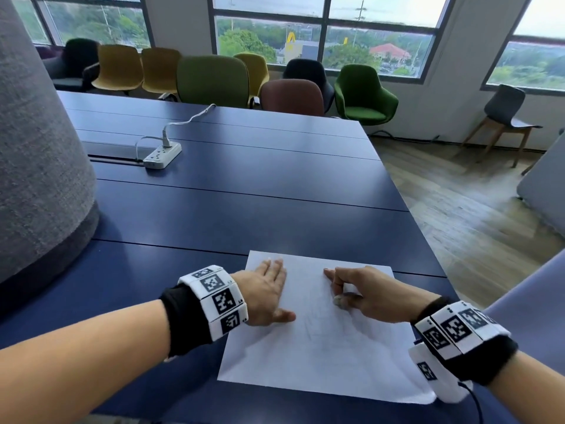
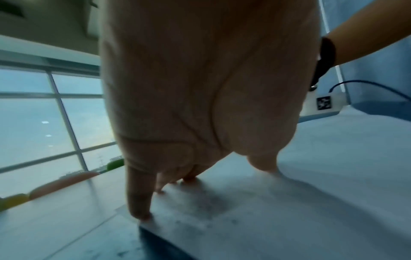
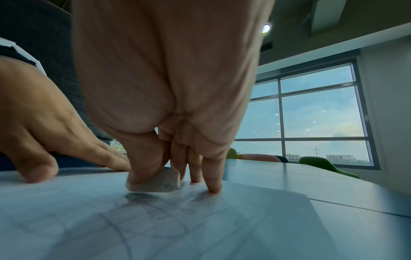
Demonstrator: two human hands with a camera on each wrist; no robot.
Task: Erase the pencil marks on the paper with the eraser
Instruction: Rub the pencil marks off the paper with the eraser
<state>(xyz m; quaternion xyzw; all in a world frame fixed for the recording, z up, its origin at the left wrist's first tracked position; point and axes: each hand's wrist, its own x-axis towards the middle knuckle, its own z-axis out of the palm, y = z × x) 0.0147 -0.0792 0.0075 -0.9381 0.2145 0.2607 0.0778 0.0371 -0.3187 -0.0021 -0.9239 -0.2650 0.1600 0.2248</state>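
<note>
A white sheet of paper (image 1: pixel 321 356) lies on the dark blue table (image 1: pixel 214 215) near its front edge, with faint pencil lines (image 3: pixel 142 221) across its middle. My left hand (image 1: pixel 266 292) lies flat with straight fingers on the sheet's left edge, fingertips (image 2: pixel 142 214) pressing the paper down. My right hand (image 1: pixel 351 292) pinches a small white eraser (image 3: pixel 160 183) between thumb and fingers. The eraser (image 1: pixel 338 300) touches the paper over the pencil marks, and my other right fingers rest on the sheet.
A white power strip (image 1: pixel 162 154) with its cable lies farther back on the table. A grey fabric pillar (image 1: pixel 39 148) stands at the left. Coloured chairs (image 1: pixel 214 78) line the table's far side under the windows. The table's right edge drops to wooden floor (image 1: pixel 474 215).
</note>
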